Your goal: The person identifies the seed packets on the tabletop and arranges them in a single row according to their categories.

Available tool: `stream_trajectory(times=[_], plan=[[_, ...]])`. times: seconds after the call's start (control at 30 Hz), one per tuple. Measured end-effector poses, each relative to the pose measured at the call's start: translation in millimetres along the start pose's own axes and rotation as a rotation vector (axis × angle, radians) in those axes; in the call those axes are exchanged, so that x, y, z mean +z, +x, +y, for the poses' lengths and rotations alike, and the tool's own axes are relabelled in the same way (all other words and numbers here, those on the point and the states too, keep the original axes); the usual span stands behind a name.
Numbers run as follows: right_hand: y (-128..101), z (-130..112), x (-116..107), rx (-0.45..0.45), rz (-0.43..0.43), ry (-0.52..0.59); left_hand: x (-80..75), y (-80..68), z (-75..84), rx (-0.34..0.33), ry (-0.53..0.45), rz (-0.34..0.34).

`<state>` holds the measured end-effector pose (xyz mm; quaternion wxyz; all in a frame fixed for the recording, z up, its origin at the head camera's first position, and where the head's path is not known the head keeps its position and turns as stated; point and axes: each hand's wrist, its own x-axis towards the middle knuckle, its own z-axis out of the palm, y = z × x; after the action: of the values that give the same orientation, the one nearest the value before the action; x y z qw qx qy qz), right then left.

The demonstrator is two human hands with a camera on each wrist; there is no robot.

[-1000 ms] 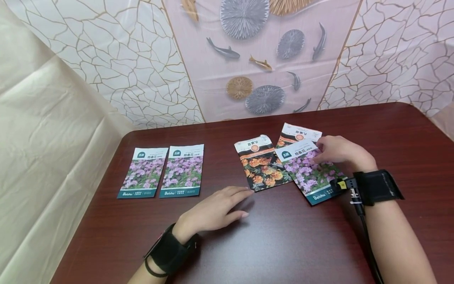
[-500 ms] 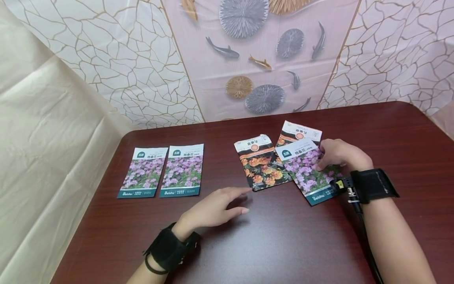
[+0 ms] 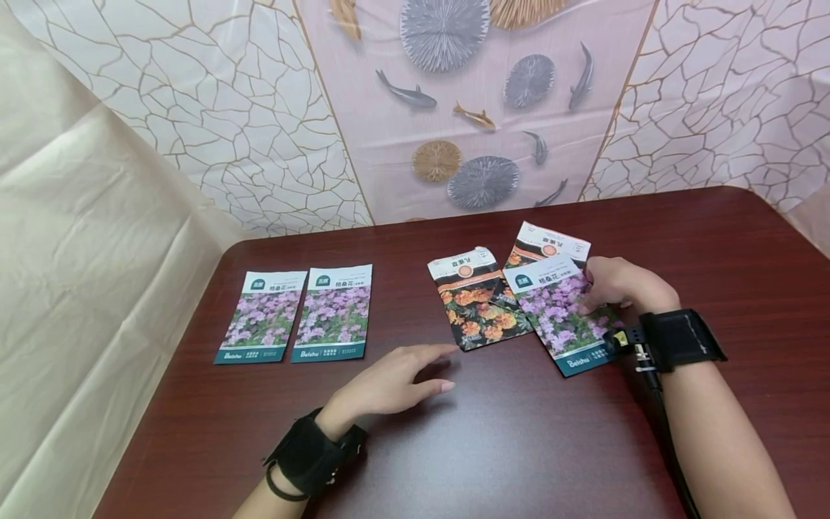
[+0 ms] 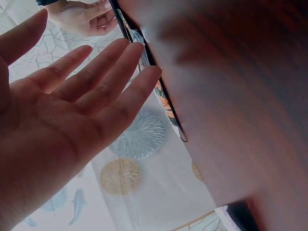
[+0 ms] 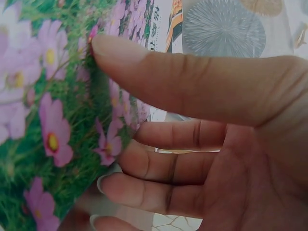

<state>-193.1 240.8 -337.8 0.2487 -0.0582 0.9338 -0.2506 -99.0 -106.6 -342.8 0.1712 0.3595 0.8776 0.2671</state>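
My right hand (image 3: 632,281) pinches the right edge of a Beishu cosmos seed packet (image 3: 560,313), thumb on the purple-flowered face, fingertips behind the edge; the packet lies to the left of that hand, partly over a rear marigold packet (image 3: 547,238) whose white top shows beyond it. My left hand (image 3: 395,378) holds nothing, its fingers extended and relaxed; just beyond its fingertips is the lower corner of a front marigold packet (image 3: 476,306), and I cannot quite tell whether they touch. Farther off, beyond my left hand and to its left, two more cosmos packets, an inner one (image 3: 333,317) and an outer one (image 3: 262,321), lie side by side; all rest on a dark red-brown table (image 3: 519,454); to lift cleanly, I should keep this pinch light, raise the edge first and avoid dragging the marigold packets along.
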Motion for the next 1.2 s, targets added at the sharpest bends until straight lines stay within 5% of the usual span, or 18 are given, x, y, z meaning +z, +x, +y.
stream_trajectory(times=[0.33, 1.2], plan=[[2, 8, -2, -0.075, 0.048, -0.033, -1.7, -0.3, -0.9, -0.021, -0.055, 0.011], [-3, 20, -16, -0.25, 0.039, 0.18, -4.5, -1.0, -4.4, -0.017, -0.087, 0.049]])
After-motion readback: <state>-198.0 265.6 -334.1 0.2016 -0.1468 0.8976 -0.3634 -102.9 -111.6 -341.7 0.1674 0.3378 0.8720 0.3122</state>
